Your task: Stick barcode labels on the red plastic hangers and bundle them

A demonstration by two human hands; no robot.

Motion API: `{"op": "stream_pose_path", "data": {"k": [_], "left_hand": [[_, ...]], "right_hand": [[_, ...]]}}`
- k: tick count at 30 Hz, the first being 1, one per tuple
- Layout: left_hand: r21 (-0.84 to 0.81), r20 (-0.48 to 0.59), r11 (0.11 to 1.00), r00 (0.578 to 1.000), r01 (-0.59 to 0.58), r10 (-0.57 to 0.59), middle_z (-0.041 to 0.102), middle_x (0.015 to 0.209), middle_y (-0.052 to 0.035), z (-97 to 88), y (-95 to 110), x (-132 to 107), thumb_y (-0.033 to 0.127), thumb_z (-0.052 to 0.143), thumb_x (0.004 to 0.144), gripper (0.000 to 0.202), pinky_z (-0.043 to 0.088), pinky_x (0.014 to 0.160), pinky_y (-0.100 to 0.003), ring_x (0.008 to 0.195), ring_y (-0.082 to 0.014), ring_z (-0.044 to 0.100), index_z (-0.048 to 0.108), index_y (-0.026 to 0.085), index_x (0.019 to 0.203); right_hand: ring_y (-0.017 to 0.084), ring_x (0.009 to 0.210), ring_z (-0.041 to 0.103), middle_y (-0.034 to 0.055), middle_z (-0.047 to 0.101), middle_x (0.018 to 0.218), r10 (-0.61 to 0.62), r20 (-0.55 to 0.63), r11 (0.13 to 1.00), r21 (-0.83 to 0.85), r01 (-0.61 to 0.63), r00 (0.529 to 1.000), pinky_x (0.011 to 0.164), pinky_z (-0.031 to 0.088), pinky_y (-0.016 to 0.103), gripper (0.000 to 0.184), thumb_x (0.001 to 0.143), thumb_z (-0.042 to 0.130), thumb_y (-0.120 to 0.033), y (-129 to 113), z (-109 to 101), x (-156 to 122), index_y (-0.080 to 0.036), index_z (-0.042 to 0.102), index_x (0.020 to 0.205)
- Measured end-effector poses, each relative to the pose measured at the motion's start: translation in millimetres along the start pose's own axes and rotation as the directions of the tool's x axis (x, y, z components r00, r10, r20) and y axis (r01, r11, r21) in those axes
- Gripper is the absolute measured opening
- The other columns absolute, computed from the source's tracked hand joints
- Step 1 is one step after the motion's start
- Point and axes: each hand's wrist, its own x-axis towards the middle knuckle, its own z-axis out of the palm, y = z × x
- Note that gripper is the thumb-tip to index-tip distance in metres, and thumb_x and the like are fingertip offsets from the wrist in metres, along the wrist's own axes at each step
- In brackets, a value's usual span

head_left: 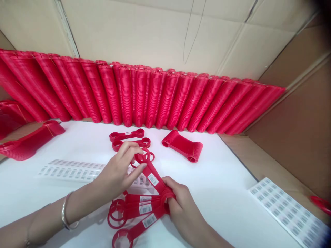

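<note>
Head camera, looking down over a white bench (pixel 232 193): a person at the near edge holds a clutch of labelled red straps (pixel 134 208). They are flat plastic pieces with a ring at each end, and each one shown face-up carries a small barcode sticker. The right hand (pixel 181 203) is closed round the gathered ring ends, pinning them like the pivot of a fan. The left hand (pixel 117 172), a bangle (pixel 64 212) on its wrist, pinches the far ring of the top strap (pixel 148 171) between thumb and fingertips. That strap is raised clear of the others, its barcode sticker (pixel 153 179) at mid-length.

The work appears to stand at the point where a stickered strap joins the held bunch. The next move would call for laying that strap flat on the fan without slackening the right hand's grip, then freeing the left hand.

Two loose straps (pixel 126 135) lie just beyond the left fingertips, one of them stickered. A short bundle (pixel 182 145) rests toward mid-bench. One sticker sheet (pixel 69 170) runs from the left side in under the left hand and could be dragged by hand or strap. A second sheet (pixel 284 208) lies by the right edge. Tall red stacks (pixel 155 100) lean in a row along the back edge against a cardboard wall (pixel 155 31). Another bundle (pixel 31 141) sits at the left edge. Nothing blocks the reach to the loose straps.
</note>
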Motion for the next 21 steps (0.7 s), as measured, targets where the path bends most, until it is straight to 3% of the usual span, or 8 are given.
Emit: {"op": "stream_pose_path", "data": {"k": [4,7,11,15,18,21], "left_hand": [[-0.092,0.050,0.995,0.998,0.048,-0.044,0.045,0.098,-0.0028,-5.4,2,1,0.021,0.044,0.088,0.008,0.045,0.075,-0.028,0.086,-0.0138,0.049,0.045,0.021,0.095],[-0.132,0.082,0.991,0.997,0.007,0.004,0.045,0.094,-0.0024,-7.9,1,1,0.011,0.036,0.086,0.012,0.043,0.072,-0.026,0.083,-0.0126,0.048,0.043,0.020,0.088],[-0.073,0.099,0.994,0.991,-0.082,0.089,0.046,0.093,-0.0033,-7.2,-6,0,0.003,0.034,0.078,0.019,0.042,0.066,-0.024,0.081,-0.0125,0.048,0.044,0.018,0.082],[0.093,0.233,0.974,0.956,-0.206,0.180,0.051,0.077,-0.0028,-7.7,-11,0,0.008,0.036,0.078,0.015,0.039,0.060,-0.027,0.069,-0.0146,0.048,0.047,0.017,0.079],[0.285,0.376,0.946,0.926,-0.152,0.035,0.053,0.063,-0.0013,-9.4,-10,2,0.014,0.033,0.082,0.020,0.037,0.056,-0.029,0.061,-0.0158,0.050,0.052,0.018,0.076],[0.428,0.429,0.903,0.874,0.025,-0.227,0.060,0.074,-0.0042,-8.7,-12,3,0.020,0.033,0.085,0.023,0.040,0.057,-0.029,0.067,-0.0183,0.057,0.056,0.018,0.083]], "right_hand": [[0.014,0.067,0.055,0.0011,0.062,0.078,-0.006,-0.015,1.000,0.003,0.006,1.000,0.060,0.043,0.023,0.036,0.068,0.033,-0.002,4,-1,1,-0.017,0.059,0.087],[0.013,0.067,0.054,0.0002,0.061,0.074,-0.023,-0.038,1.000,-0.015,0.022,0.999,0.059,0.042,0.023,0.034,0.068,0.034,-0.002,6,-1,1,-0.017,0.058,0.087],[0.013,0.065,0.053,0.0003,0.060,0.073,-0.017,-0.042,1.000,-0.006,0.016,0.999,0.057,0.041,0.022,0.036,0.069,0.034,-0.002,7,-1,3,-0.016,0.059,0.091],[0.012,0.060,0.051,-0.0010,0.057,0.069,-0.017,-0.052,1.000,-0.014,0.017,0.998,0.052,0.039,0.021,0.036,0.070,0.034,-0.002,8,-2,3,-0.016,0.059,0.091],[0.012,0.058,0.050,-0.0024,0.054,0.063,-0.009,-0.051,0.999,-0.036,0.008,0.999,0.050,0.037,0.021,0.035,0.070,0.033,-0.002,8,-2,2,-0.017,0.058,0.090],[0.012,0.061,0.052,-0.0014,0.057,0.068,-0.004,-0.031,0.999,-0.042,0.003,0.999,0.052,0.039,0.021,0.035,0.069,0.034,-0.001,6,-2,2,-0.017,0.058,0.089]]}}
